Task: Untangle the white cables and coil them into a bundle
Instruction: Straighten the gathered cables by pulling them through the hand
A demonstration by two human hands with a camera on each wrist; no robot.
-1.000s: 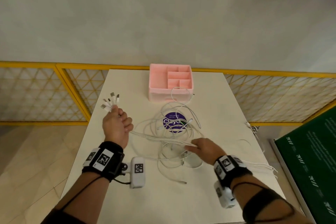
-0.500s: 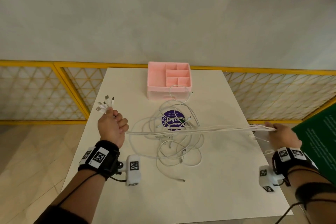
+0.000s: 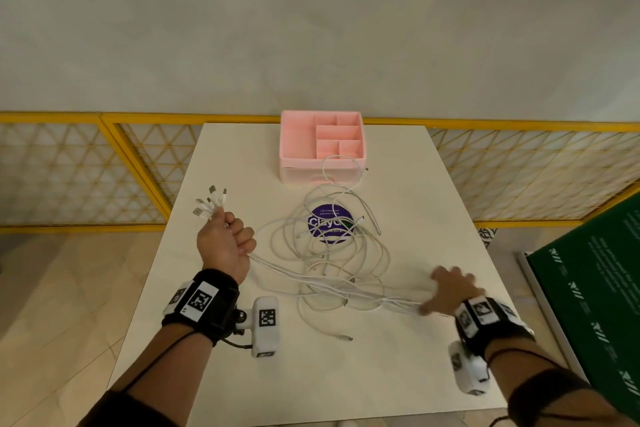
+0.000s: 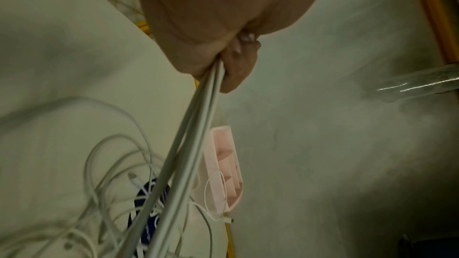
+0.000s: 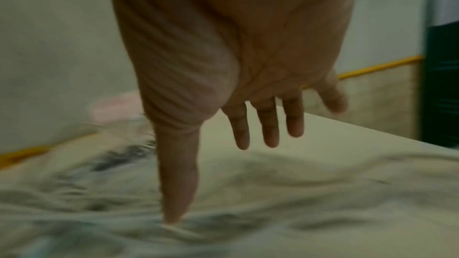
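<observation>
White table (image 3: 207, 288) before a yellow fence (image 3: 69, 166). Cables (image 3: 332, 253) tangled mid-table, just in front of the pink tray (image 3: 298, 163), over a purple sticker (image 3: 329, 224). Left hand (image 3: 225, 246) fisted on the cables left of the tangle, plugs (image 3: 211, 204) fanned above. Right hand (image 3: 450, 291) right of the tangle, fingers spread, thumb touching strands.

hands: two, left hand (image 3: 225, 246) and right hand (image 3: 450, 295)
pink organizer (image 3: 298, 149): one
purple sticker (image 3: 329, 224): one
table (image 3: 398, 357): one
</observation>
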